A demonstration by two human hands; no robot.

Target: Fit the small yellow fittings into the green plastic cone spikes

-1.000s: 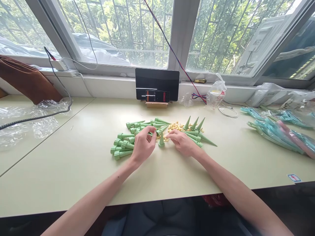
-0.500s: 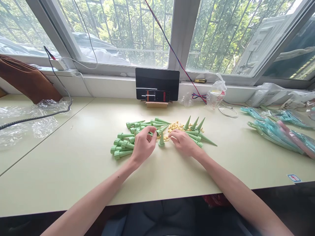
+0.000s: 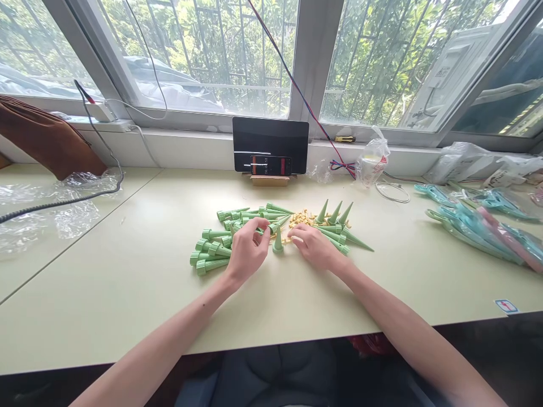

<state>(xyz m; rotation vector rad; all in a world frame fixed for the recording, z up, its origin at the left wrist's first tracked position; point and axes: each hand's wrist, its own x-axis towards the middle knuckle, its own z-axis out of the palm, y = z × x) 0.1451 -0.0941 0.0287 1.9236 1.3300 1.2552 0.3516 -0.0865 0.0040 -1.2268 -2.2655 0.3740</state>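
Observation:
My left hand (image 3: pixel 249 246) is curled beside the pile of green plastic plant-watering spikes (image 3: pixel 214 249). Its thumb and forefinger come together; what they pinch, if anything, I cannot make out. Just right of it, one green spike (image 3: pixel 278 242) stands upright on its cap, apart from the pile. My right hand (image 3: pixel 314 246) rests low with bent fingers at the near edge of a heap of small yellow pieces (image 3: pixel 302 217). Whatever is between its fingertips is too small to make out. Beyond this hand stand three upright spikes (image 3: pixel 334 212), with several more lying below them.
A dark tablet (image 3: pixel 271 138) leans at the back of the table, with a phone (image 3: pixel 271 165) in front. Wrapped turquoise and pink items (image 3: pixel 479 226) lie far right. Clear plastic wrapping (image 3: pixel 76 209), a cable and a brown bag (image 3: pixel 46 135) are on the left.
My right fingertips have shifted very slightly left. My left hand and the green spikes look the same.

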